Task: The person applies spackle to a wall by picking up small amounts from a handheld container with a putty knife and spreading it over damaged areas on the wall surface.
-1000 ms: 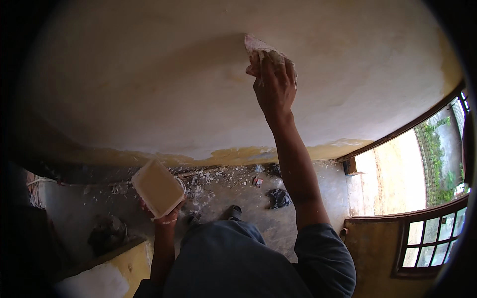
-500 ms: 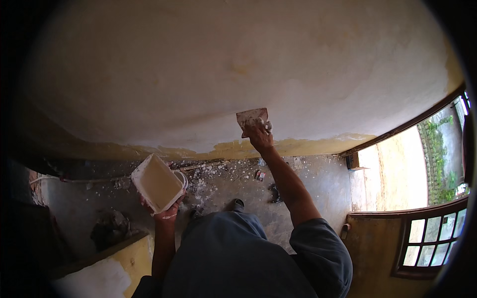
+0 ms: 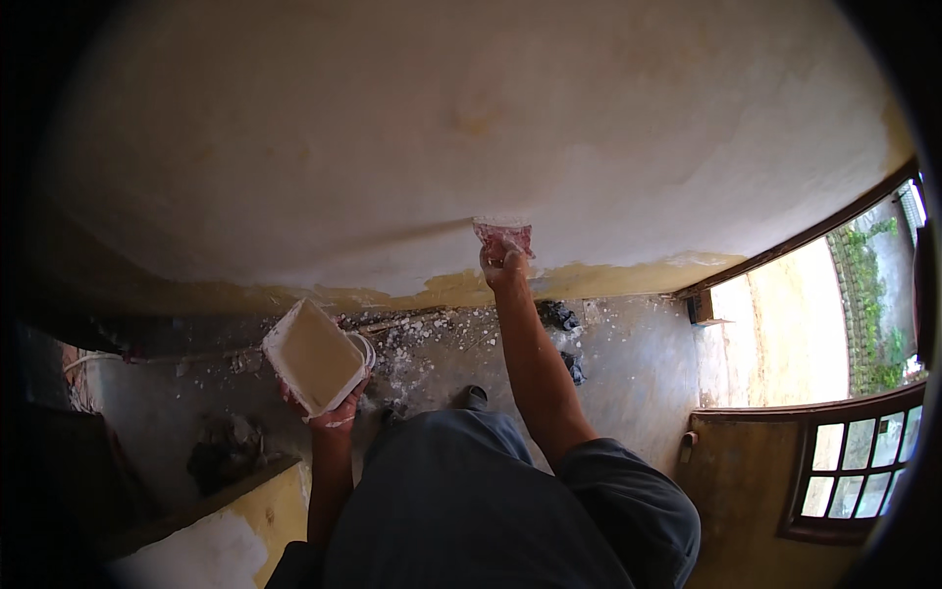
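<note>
Scraper [image 3: 506, 234] is now low at the wall [image 3: 392, 128], down from higher a second ago, so work's near the yellow strip [image 3: 459, 291]. Right hand [image 3: 504, 263] grips it; left hand [image 3: 336, 417] clasps tub [image 3: 340, 394].

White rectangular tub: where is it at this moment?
Head view, left of centre: the white rectangular tub is in the left hand, left of white crumbs on the floor.

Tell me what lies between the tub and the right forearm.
In the head view, white crumbs litter the grey floor between the tub and right forearm; a dark shoe shows lower down.
</note>
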A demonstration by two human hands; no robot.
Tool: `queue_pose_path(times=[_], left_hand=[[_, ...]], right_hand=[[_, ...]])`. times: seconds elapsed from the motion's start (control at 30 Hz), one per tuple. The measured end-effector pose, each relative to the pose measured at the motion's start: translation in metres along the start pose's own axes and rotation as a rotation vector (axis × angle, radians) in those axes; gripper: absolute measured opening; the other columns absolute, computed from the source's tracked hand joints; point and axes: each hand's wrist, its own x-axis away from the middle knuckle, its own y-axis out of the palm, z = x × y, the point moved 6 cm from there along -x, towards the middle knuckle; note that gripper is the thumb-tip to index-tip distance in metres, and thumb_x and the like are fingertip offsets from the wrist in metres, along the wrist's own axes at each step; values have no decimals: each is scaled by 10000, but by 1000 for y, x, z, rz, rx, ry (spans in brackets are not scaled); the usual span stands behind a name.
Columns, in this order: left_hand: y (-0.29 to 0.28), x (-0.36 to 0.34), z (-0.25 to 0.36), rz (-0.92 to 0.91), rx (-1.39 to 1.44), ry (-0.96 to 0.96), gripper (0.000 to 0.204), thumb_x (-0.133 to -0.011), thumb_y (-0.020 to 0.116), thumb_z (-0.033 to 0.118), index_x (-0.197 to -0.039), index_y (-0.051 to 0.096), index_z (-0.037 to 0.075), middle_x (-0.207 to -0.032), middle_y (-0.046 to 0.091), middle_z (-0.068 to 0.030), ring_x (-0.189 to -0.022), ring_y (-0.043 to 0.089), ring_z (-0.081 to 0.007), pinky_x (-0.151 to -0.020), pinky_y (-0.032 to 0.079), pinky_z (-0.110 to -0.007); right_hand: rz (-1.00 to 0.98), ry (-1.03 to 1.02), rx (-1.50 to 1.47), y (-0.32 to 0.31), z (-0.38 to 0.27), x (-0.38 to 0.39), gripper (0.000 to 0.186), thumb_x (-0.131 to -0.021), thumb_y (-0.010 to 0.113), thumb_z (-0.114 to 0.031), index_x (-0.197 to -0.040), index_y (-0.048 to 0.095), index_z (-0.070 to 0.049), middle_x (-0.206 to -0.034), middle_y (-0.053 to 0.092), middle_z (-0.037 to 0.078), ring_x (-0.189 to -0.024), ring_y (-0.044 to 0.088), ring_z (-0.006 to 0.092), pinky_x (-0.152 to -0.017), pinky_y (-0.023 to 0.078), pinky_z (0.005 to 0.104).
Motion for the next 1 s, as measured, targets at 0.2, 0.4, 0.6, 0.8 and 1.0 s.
queue_pose_path(times=[0.2, 0.4, 0.6, 0.8, 1.0], left_hand=[[-2, 2, 3, 68, -21, 16, 917, -837, 599, 605, -1549, 188, 198, -1568, 242, -173, -1389, 352, -413, -937, 467, -706], [-8, 0, 7, 48, -57, -24, 847, -814, 591, 639, -1505, 305, 242, -1518, 361, -126, -1340, 427, -397, -934, 473, -708], [6, -2, 5, 111, -37, -23, 873, -820, 588, 632, -1516, 280, 203, -1491, 395, -152, -1323, 448, -405, -921, 503, -673], [0, -1, 17, -80, -53, 65, 851, -862, 568, 603, -1531, 239, 194, -1515, 352, -159, -1371, 385, -401, -957, 479, -670], [13, -6, 18, -71, -52, -42, 844, -877, 589, 577, -1537, 219, 205, -1528, 338, -126, -1400, 345, -385, -988, 444, -686]], right_hand=[[-291, -74, 39, 102, -21, 83, 35, -904, 553, -37, -928, 572, -54, -797, 610, 87, -708, 566, 221, -730, 507, 373], [-405, -161, 160, 103, 0, 132, 67, -943, 585, -191, -954, 624, -137, -890, 647, 16, -779, 551, 177, -797, 472, 386], [-197, 149, 142, 21, 94, 43, 102, -920, 593, -141, -878, 608, -49, -834, 612, 102, -824, 577, 241, -780, 520, 406], [-341, 153, 138, 141, 74, 108, 113, -901, 536, -8, -795, 572, -27, -770, 598, 93, -726, 594, 210, -705, 536, 343], [-659, 40, 22, 222, 16, 204, 99, -915, 553, -61, -895, 636, -11, -845, 651, 99, -794, 615, 208, -801, 518, 375]])
